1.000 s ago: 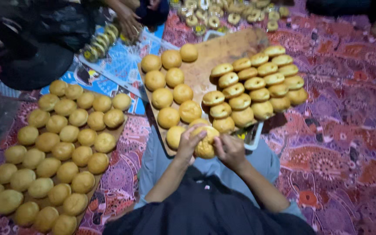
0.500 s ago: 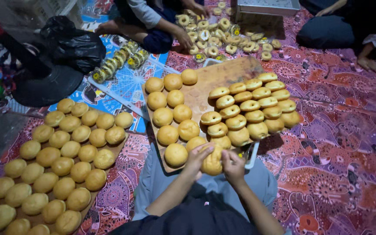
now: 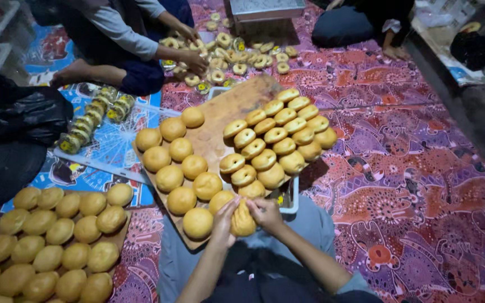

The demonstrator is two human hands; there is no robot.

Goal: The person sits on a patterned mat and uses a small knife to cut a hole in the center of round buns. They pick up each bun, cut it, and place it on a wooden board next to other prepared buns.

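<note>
Since half a second ago my view has tipped up — the co-worker's arms and the far scatter of ring-shaped pastries (image 3: 237, 53) now show at twelve o'clock.

Both my hands are pinching one round golden-brown bun (image 3: 242, 220) held upright just off the near edge of the long wooden board (image 3: 223, 109): left hand (image 3: 223, 219) cupping its side, right hand (image 3: 265, 210) with fingers pressed on its top, likely to work the crust clear of the rest. Plain buns lie flat at nine o'clock on the board, worked ones lean in overlapping rows at two o'clock to save space. A second tray of pale round buns (image 3: 51, 241) crowds eight o'clock — open patterned red mat (image 3: 411, 196) lies free at three o'clock.
</note>
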